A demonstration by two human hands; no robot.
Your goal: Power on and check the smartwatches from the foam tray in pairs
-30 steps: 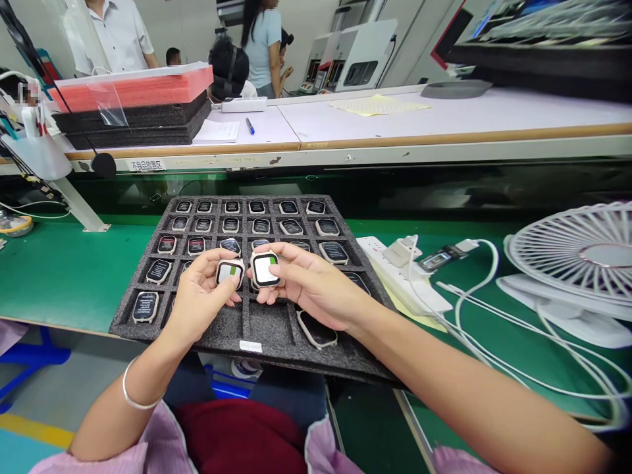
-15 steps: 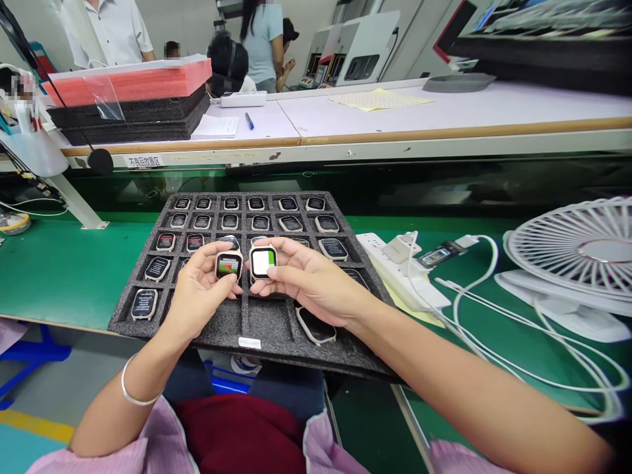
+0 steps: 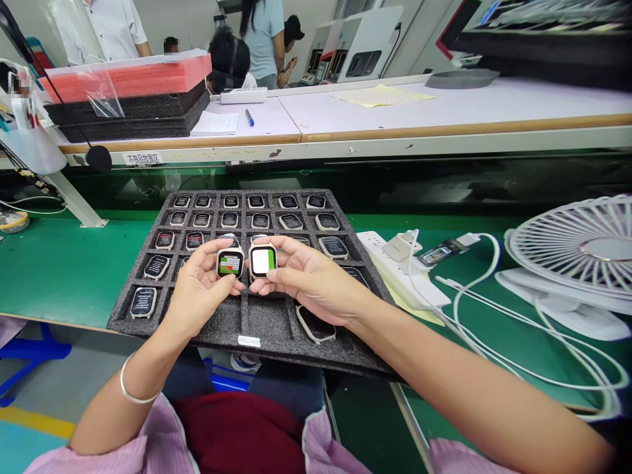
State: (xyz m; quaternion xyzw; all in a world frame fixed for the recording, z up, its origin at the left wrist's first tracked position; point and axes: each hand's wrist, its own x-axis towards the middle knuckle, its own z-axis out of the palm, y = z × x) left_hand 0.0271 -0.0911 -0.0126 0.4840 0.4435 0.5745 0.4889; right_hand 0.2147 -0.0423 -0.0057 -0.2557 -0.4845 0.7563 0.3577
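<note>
My left hand [image 3: 200,284] grips a strapless smartwatch [image 3: 230,264] by its edges, thumb at the lower rim; its lit screen shows green, white and red blocks. Close beside it, a second smartwatch [image 3: 262,261] is held in my right hand [image 3: 309,280], whose thumb lies at the bottom of a white screen with a green strip. Both watches are upright, faces towards me, above a dark foam tray [image 3: 266,322]. Rows of similar watches sit in its compartments, many with text on their screens. One dark-screened watch [image 3: 316,324] rests near my right wrist. My hands hide some middle compartments.
A white power strip [image 3: 402,273] with plugs and loose white cables [image 3: 533,342] lies right of the tray, beside a white fan [image 3: 577,253]. Behind, a raised shelf [image 3: 444,122] bears stacked pink and black foam [image 3: 133,99]. Several people are beyond it.
The screen of the watch in my left hand has changed to a different pattern of green, white and red. Both hands keep their hold and have barely moved.
</note>
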